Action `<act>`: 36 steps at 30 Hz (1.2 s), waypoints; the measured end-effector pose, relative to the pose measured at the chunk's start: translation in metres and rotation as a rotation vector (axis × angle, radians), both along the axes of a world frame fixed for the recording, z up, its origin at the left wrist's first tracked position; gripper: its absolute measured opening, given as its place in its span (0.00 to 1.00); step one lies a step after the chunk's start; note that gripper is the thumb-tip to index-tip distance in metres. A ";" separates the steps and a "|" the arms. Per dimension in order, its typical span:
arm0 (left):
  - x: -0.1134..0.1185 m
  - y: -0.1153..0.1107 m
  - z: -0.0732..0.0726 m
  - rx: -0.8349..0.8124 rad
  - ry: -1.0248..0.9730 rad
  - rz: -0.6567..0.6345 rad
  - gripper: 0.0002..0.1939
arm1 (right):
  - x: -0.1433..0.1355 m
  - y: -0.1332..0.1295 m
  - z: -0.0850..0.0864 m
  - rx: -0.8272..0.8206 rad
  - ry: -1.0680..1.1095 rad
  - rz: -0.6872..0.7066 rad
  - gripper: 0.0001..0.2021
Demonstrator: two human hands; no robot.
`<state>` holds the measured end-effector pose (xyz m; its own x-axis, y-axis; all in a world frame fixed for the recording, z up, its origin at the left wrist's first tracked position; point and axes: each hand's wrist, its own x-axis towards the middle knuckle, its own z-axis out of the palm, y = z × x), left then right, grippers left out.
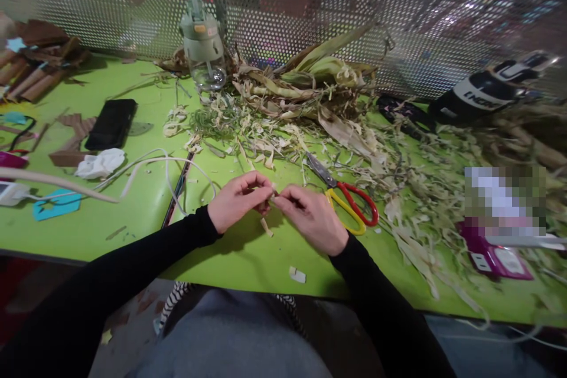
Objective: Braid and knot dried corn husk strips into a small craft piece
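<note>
My left hand (243,198) and my right hand (312,215) meet over the green table, their fingertips pinched together on a small pale piece (273,189) that looks like corn husk. Most of it is covered by my fingers. Below my left fingers is a short pale strip (266,227); whether it hangs from them or lies on the table, I cannot tell. Scissors (341,186) with one red and one yellow handle lie just beyond my right hand, blades pointing away. Behind them spreads a heap of dried corn husks (305,91) with many shredded bits.
A clear bottle (206,47) stands at the back, and a black bottle (482,91) lies tilted at right. To the left are a phone (111,124), crumpled tissue (101,163) and white cable (146,160). A magenta packet (496,257) lies right. Perforated metal (283,6) borders the back.
</note>
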<state>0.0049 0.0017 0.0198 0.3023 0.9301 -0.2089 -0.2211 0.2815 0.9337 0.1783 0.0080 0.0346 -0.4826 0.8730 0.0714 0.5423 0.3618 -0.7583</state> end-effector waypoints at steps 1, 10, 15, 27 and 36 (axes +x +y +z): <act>0.000 0.000 0.000 0.010 -0.005 -0.011 0.09 | 0.000 0.000 0.001 0.018 0.002 0.005 0.16; -0.001 -0.003 0.003 -0.046 -0.105 -0.048 0.10 | 0.007 0.003 0.006 -0.156 0.167 0.032 0.13; -0.002 -0.003 0.003 -0.054 -0.109 -0.015 0.11 | 0.006 0.005 0.000 -0.081 0.137 -0.052 0.14; -0.003 -0.001 0.007 -0.025 -0.143 -0.116 0.13 | 0.004 0.005 0.001 -0.172 0.235 -0.071 0.18; -0.003 -0.007 0.003 -0.024 -0.141 -0.277 0.13 | -0.004 0.001 -0.019 -0.456 0.566 -0.142 0.19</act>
<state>0.0017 -0.0050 0.0227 0.5713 0.8035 -0.1671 -0.2602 0.3705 0.8917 0.1744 0.0092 0.0158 -0.3600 0.9267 -0.1083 0.0416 -0.1000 -0.9941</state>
